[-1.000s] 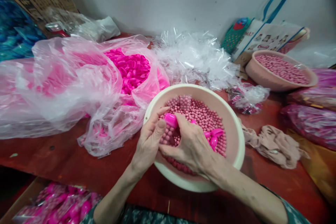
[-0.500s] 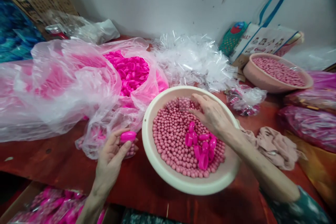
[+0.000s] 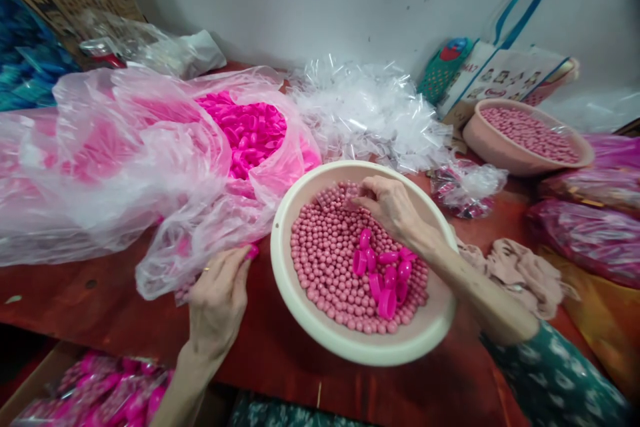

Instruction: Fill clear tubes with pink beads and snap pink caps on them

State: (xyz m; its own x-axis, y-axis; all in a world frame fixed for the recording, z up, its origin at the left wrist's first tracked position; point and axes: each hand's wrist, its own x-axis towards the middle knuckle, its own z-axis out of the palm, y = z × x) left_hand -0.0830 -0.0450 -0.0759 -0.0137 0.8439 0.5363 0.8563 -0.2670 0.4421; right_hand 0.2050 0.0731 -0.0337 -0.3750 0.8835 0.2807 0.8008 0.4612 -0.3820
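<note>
My right hand [image 3: 395, 210] pinches a small clear bag [image 3: 350, 197] over the beads in the bowl [image 3: 300, 293], mid-frame. My left hand [image 3: 217, 300] holds a pink piece [image 3: 253, 251] beside it. Many beads remain.

Left hand [image 3: 219, 299] gone from the cream bowl [image 3: 300, 303], where a second ago it worked pressed against the right hand [image 3: 393, 208], and now lying lower on the red table [image 3: 125, 310] at the edge of the pink plastic bag [image 3: 190, 250], with the bright pink piece [image 3: 253, 251] barely showing past the fingertips instead of held up in plain view. Right hand shifted from the near middle of the bowl to the far side, fingertips now pinching a small clear packet [image 3: 353, 197] over the pink beads [image 3: 325, 260]. Cluster of bright pink pieces [image 3: 383, 273] uncovered among the beads.
</note>
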